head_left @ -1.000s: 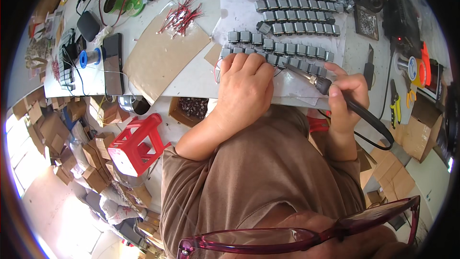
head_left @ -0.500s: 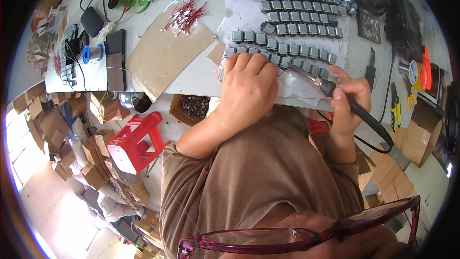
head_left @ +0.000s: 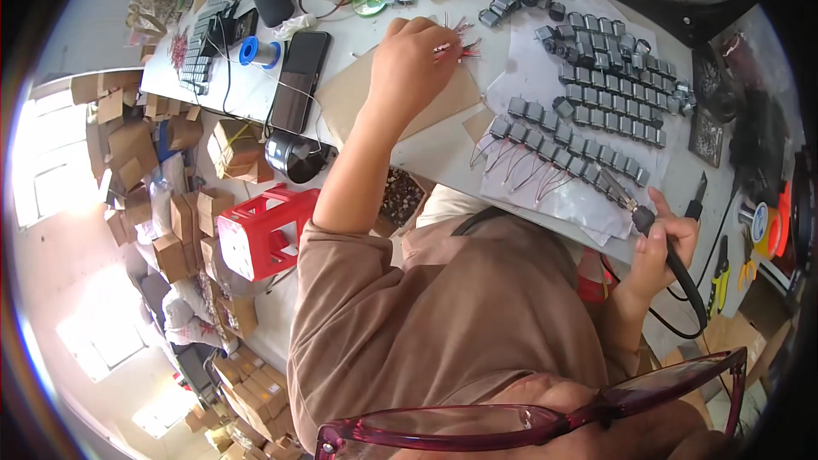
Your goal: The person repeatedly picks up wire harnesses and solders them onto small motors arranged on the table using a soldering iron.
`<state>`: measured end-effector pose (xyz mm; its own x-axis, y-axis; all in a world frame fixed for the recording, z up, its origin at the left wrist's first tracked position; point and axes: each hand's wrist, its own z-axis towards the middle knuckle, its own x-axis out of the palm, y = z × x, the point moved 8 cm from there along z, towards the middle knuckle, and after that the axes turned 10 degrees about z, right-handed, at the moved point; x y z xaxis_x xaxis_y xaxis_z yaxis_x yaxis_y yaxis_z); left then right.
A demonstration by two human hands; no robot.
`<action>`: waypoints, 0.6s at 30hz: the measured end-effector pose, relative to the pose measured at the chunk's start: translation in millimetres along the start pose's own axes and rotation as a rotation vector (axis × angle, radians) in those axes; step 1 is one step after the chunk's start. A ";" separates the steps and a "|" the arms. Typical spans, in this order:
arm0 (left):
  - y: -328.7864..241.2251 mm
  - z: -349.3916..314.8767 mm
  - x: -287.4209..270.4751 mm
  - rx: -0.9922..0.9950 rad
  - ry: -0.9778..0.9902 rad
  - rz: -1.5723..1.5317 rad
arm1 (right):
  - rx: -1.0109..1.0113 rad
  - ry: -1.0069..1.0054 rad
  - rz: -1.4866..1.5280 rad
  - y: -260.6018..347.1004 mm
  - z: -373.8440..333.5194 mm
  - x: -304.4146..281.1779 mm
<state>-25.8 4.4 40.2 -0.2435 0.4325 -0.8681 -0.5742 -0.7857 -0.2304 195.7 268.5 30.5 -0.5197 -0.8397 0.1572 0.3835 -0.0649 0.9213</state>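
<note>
Far off to my left, cardboard boxes (head_left: 175,226) are piled on the floor, with a red plastic stool (head_left: 241,238) standing nearer my side. On the table there, a blue-flanged spool (head_left: 259,52) of wire sits just beside a black smartphone (head_left: 290,106). Next comes a flat brown sheet (head_left: 345,98), and over it reaches my left hand (head_left: 415,64), its fingers curled down at a loose heap of thin red and white wires (head_left: 467,53). My knuckles hide the fingertips, so I can't tell whether I have a wire pinched between them.

Right of that, white paper carries rows of small grey metal-cased motors (head_left: 562,158). Thin leads trail toward me from the left part of the nearest row, and more rows stand behind it.

At the right end of that nearest row points the metal tip of my soldering iron (head_left: 643,220); I can't tell if it touches a motor. My right hand (head_left: 665,247) is closed around the iron's dark handle, fingers and thumb wrapped together, its black cable looping below. Past this hand lie a utility knife (head_left: 699,198) and yellow-and-black-handled pliers (head_left: 720,277).
</note>
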 end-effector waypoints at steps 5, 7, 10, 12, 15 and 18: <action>-7.4 1.2 18.8 0.045 0.118 0.115 | 0.000 -0.027 -0.032 1.4 0.5 0.6; -2.3 0.3 9.9 0.009 0.061 0.082 | -0.005 -0.031 -0.029 1.3 0.4 -2.2; 10.5 -1.8 2.8 -0.099 0.056 -0.094 | -0.006 -0.031 -0.016 1.5 0.9 -4.2; 15.5 -0.5 -3.0 -0.204 0.053 -0.197 | -0.002 -0.030 -0.007 0.9 1.0 -3.9; 21.7 0.7 -4.7 -0.452 0.144 -0.338 | -0.004 -0.029 -0.007 -0.4 1.3 -1.8; 22.5 4.1 -3.3 -0.369 0.022 -0.397 | -0.016 -0.022 -0.009 0.7 1.2 -0.9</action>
<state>-41.2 -12.8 39.7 -0.0446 0.7216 -0.6909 -0.3051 -0.6683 -0.6784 195.5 269.8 31.4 -0.5400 -0.8270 0.1565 0.3907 -0.0816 0.9169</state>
